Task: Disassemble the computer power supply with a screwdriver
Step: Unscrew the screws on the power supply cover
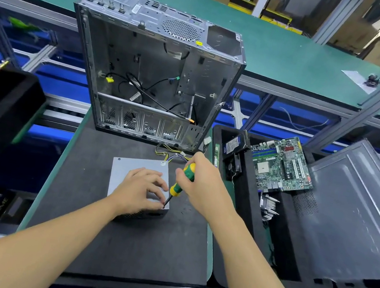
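While pressing the power supply (126,168) flat on the dark mat (119,244) at mid-worktop, rests the left hand (138,191) on its lid, fingers loosely bent and holding nothing visible. Grips the screwdriver (181,180) in the right hand (200,184), fingers wrapped round the green-and-yellow handle. Slants the shaft down-left to the box's near right corner, tip apparently in a screw beside the left fingertips (161,186). Points the box's long axis at the open case (146,63) by the far edge.

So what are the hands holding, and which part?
The right hand grips the screwdriver by its green and yellow handle. The left hand rests on the grey power supply, fingertips by the tip; whether they pinch anything cannot be told.
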The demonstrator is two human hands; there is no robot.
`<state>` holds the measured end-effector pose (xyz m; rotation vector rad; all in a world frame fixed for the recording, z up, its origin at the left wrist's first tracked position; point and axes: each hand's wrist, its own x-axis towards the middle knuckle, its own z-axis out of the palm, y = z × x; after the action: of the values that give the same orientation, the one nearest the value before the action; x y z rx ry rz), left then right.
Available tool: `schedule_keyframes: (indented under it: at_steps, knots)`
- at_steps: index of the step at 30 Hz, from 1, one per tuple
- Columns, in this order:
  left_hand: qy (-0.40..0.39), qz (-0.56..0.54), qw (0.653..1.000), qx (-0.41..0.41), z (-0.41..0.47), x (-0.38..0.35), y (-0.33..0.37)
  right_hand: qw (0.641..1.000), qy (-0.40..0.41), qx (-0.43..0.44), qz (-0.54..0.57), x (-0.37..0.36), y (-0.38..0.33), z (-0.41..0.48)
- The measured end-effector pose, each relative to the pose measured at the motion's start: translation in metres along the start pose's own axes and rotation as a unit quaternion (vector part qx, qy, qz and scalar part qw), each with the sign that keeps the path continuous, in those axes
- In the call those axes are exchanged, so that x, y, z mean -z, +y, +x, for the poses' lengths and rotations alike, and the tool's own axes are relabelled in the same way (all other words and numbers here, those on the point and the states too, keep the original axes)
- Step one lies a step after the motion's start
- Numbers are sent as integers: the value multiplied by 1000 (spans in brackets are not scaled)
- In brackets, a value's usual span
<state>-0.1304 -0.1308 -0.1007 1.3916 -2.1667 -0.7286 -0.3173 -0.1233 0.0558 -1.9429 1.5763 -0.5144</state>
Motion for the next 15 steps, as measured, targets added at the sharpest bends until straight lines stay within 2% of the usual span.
schedule_keyframes:
  at_steps: [8, 15]
  knots:
    - [2, -3, 1000, -3, 1, 0, -3, 1000, -3, 14, -15, 1, -9, -1]
    - [14, -9, 1000, 6, -2, 1, 0, 992, -65, 65, -90, 0, -20, -4]
